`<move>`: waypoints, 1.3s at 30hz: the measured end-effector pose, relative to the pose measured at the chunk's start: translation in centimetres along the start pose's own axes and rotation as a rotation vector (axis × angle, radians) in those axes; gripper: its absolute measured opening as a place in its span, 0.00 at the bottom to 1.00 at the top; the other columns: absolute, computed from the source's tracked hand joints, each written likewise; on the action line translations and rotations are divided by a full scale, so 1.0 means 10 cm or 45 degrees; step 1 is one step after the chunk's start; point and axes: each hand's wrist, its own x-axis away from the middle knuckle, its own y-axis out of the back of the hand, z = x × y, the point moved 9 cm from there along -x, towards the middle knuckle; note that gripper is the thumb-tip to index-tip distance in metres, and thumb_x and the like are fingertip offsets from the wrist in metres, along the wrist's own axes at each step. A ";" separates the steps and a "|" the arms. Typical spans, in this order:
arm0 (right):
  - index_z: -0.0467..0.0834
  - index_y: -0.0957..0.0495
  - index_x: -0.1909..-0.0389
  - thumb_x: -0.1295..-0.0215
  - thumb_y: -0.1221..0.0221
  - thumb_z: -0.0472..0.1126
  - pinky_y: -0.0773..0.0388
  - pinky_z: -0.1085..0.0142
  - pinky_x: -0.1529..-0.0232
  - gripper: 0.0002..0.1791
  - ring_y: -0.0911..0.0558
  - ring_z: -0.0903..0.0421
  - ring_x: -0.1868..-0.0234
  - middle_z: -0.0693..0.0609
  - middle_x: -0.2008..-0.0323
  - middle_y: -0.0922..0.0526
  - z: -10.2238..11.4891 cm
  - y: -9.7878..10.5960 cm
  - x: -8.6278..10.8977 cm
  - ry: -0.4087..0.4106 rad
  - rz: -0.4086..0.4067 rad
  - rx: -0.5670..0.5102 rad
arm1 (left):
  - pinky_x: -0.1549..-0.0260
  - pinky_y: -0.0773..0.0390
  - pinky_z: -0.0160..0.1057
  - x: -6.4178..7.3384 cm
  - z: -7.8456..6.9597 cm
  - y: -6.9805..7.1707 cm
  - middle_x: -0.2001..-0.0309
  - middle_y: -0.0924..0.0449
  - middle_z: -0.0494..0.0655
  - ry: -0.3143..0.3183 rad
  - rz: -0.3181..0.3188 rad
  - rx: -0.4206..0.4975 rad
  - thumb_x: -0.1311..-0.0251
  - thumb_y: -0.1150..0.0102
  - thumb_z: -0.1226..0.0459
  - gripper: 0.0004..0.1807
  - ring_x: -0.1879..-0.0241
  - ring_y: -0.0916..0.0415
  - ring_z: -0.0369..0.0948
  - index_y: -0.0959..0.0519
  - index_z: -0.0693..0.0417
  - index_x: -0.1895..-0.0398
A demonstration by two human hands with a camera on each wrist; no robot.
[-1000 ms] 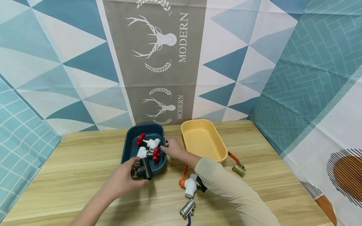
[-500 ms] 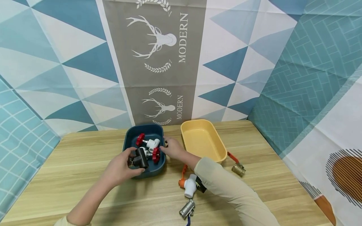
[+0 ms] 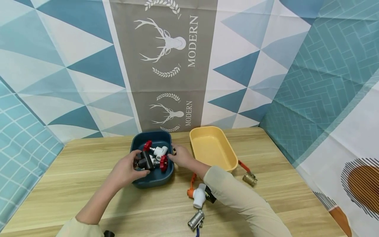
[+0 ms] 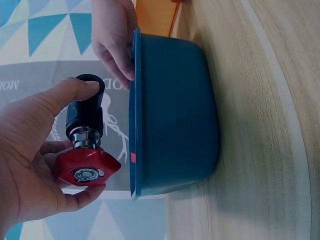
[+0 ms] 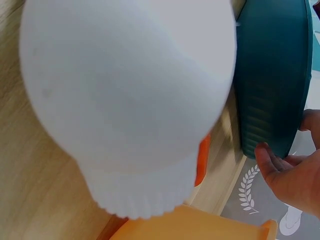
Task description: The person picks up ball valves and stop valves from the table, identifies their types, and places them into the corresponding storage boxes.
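Observation:
My left hand [image 3: 127, 168] holds a black valve [image 3: 145, 161] over the left side of a dark blue bin [image 3: 152, 182]. In the left wrist view the valve's red handwheel [image 4: 86, 167] faces the camera, with fingers curled round it and the thumb on the black body [image 4: 85, 112]. My right hand [image 3: 183, 156] grips the bin's right rim, thumb and fingers on either side of the wall in the right wrist view. Inside the bin lie white valves [image 3: 160, 152] with red handwheels [image 3: 164, 163]; the held valve partly hides one.
A yellow bin [image 3: 211, 146] stands to the right. Near it lie a brass valve [image 3: 250, 178] with a red lever, a white valve [image 3: 199, 196] with an orange lever, and a metal valve [image 3: 196, 220] with a blue lever. A dark object [image 3: 109, 233] shows at the front edge.
My left hand has carried the black valve up and slightly left, from the bin's near edge to over its left side. The right hand stays on the rim. A dark object has come into view at the front.

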 end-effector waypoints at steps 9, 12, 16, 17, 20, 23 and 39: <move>0.41 0.39 0.32 0.34 0.46 0.46 0.23 0.60 0.45 0.31 0.25 0.51 0.41 0.44 0.37 0.30 0.02 0.00 0.01 0.014 -0.005 0.015 | 0.60 0.20 0.50 -0.07 0.06 0.02 0.51 0.24 0.64 0.005 -0.006 -0.022 0.54 0.31 0.53 0.43 0.58 0.25 0.51 0.37 0.67 0.38; 0.41 0.39 0.32 0.34 0.46 0.46 0.23 0.61 0.46 0.31 0.25 0.51 0.42 0.43 0.37 0.29 0.02 0.00 0.01 0.018 -0.010 0.021 | 0.60 0.20 0.50 -0.09 0.06 0.02 0.51 0.24 0.64 0.001 -0.004 -0.030 0.54 0.31 0.53 0.43 0.58 0.25 0.51 0.37 0.67 0.38; 0.42 0.39 0.32 0.34 0.46 0.46 0.23 0.60 0.45 0.31 0.25 0.51 0.41 0.44 0.37 0.30 0.02 0.00 0.00 0.012 -0.009 0.022 | 0.60 0.20 0.50 -0.12 0.07 0.01 0.51 0.24 0.63 -0.004 0.000 -0.041 0.53 0.31 0.53 0.43 0.58 0.25 0.50 0.38 0.67 0.37; 0.42 0.39 0.32 0.34 0.46 0.46 0.23 0.60 0.45 0.31 0.25 0.51 0.41 0.44 0.37 0.30 0.02 0.00 0.00 0.009 -0.009 0.020 | 0.61 0.21 0.50 -0.13 0.07 0.01 0.52 0.24 0.63 -0.007 -0.001 -0.045 0.53 0.31 0.54 0.43 0.58 0.25 0.50 0.38 0.67 0.38; 0.42 0.39 0.32 0.34 0.46 0.46 0.23 0.61 0.46 0.31 0.25 0.51 0.42 0.44 0.37 0.29 0.02 0.00 0.01 0.009 -0.010 0.019 | 0.60 0.21 0.50 -0.16 0.08 -0.01 0.52 0.23 0.63 -0.017 -0.001 -0.057 0.54 0.31 0.54 0.43 0.59 0.25 0.50 0.37 0.68 0.38; 0.41 0.39 0.32 0.34 0.46 0.46 0.22 0.61 0.47 0.31 0.25 0.51 0.42 0.44 0.38 0.29 0.02 0.00 0.02 0.011 -0.009 0.014 | 0.59 0.21 0.51 -0.18 0.10 -0.02 0.52 0.23 0.63 -0.022 -0.001 -0.064 0.54 0.31 0.54 0.43 0.58 0.25 0.50 0.37 0.68 0.38; 0.41 0.39 0.32 0.34 0.46 0.46 0.21 0.64 0.51 0.31 0.23 0.52 0.46 0.44 0.39 0.27 0.04 0.01 0.03 0.029 -0.011 0.014 | 0.61 0.21 0.51 -0.32 0.21 -0.07 0.52 0.24 0.64 0.003 0.020 -0.100 0.53 0.32 0.55 0.43 0.60 0.25 0.50 0.39 0.69 0.37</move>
